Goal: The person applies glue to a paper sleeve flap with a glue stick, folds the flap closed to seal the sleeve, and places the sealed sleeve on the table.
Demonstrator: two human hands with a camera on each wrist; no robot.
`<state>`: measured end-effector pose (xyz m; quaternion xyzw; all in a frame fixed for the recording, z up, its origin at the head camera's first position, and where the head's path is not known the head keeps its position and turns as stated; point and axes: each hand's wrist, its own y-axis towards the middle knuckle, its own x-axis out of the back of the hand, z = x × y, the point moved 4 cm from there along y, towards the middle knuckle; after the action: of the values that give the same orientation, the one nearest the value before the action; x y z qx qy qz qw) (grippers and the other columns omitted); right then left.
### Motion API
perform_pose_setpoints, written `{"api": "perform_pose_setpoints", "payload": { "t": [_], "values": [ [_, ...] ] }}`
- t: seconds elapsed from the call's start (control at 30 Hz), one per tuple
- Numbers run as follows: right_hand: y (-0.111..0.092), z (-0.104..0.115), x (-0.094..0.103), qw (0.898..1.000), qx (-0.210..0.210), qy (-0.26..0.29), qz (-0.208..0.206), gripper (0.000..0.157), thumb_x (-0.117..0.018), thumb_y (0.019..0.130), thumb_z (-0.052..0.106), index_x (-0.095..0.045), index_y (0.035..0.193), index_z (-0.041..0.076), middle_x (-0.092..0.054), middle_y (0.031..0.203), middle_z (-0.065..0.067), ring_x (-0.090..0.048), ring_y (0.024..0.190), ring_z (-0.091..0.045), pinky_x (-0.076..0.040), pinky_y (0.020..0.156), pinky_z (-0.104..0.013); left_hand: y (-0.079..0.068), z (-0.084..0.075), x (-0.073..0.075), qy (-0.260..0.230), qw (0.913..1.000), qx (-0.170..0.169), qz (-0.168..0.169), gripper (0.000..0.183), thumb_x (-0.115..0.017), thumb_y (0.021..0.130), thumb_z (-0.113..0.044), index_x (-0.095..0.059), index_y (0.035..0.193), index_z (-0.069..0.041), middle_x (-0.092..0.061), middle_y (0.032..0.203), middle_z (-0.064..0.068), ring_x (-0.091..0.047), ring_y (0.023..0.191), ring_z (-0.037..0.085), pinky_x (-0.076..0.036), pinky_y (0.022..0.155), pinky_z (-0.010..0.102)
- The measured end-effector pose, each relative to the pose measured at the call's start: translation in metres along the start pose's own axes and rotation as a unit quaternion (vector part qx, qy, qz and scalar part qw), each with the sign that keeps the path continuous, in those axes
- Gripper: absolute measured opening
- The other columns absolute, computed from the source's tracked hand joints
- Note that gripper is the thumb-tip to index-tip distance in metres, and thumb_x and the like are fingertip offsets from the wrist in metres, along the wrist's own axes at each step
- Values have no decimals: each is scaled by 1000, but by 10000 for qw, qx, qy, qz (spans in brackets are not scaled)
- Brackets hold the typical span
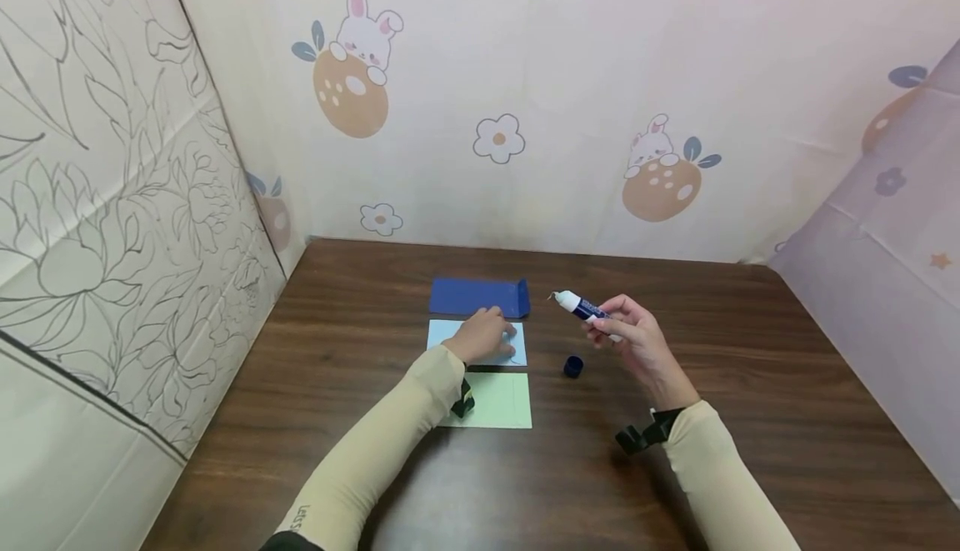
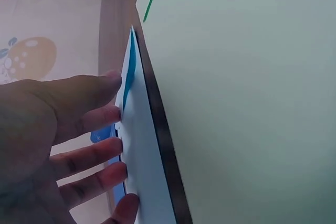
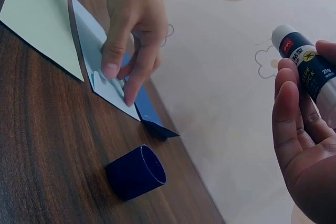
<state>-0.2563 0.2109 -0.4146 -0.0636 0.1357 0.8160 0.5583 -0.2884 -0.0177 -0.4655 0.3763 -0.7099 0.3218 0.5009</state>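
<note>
In the head view my left hand (image 1: pixel 482 337) rests its fingertips on a light blue envelope (image 1: pixel 438 332) in the middle of the table. Its fingers are spread and fairly straight along the paper in the left wrist view, where a flap edge (image 2: pixel 129 72) stands slightly lifted. My right hand (image 1: pixel 639 339) grips a glue stick (image 3: pixel 303 61) above the table, thumb on one side and fingers on the other. The white end of the glue stick is uncapped and tilts up toward the left. Its dark blue cap (image 1: pixel 573 366) stands on the table below.
Behind the light blue envelope lies a dark blue envelope (image 1: pixel 472 295) with its right flap raised. A pale green envelope (image 1: pixel 504 401) lies in front, partly under the left forearm. Patterned wall coverings (image 1: pixel 562 184) border the back and sides of the brown wooden table (image 1: pixel 600 476).
</note>
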Motion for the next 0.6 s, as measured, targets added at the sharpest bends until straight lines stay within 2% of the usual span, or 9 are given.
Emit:
{"api": "perform_pose_setpoints", "payload": {
  "t": [0.2,0.37,0.47,0.6],
  "values": [
    [0,-1,0,9999,-87,83,-73,23,-46,96,-9,-58,95,11,-76,83,-4,-71,71,-13,-55,61,-23,6,0,-3,351,9991,153,199,54,-67,91,-41,-57,138,-15,-55,122,8,-47,104,20,-49,84,34],
    [-1,0,0,9999,-41,148,-34,23,-46,96,-9,-57,96,10,-76,84,-4,-71,70,-14,-55,61,-23,6,-2,-8,677,9967,363,246,60,-65,90,-50,-54,139,-17,-52,126,8,-47,110,22,-52,81,40],
    [-1,0,0,9999,-28,149,-32,22,-46,96,-9,-57,96,10,-76,83,-4,-70,70,-14,-55,61,-23,4,-4,-8,707,9964,401,238,54,-66,89,-50,-60,133,-17,-52,124,7,-47,106,21,-52,79,38],
    [-1,0,0,9999,-49,140,-33,22,-47,96,-9,-56,96,10,-76,83,-4,-70,70,-14,-55,60,-22,-2,-9,-5,297,9989,265,241,38,-68,90,-38,-69,123,-18,-55,122,8,-44,97,21,-45,72,33]
  ]
}}
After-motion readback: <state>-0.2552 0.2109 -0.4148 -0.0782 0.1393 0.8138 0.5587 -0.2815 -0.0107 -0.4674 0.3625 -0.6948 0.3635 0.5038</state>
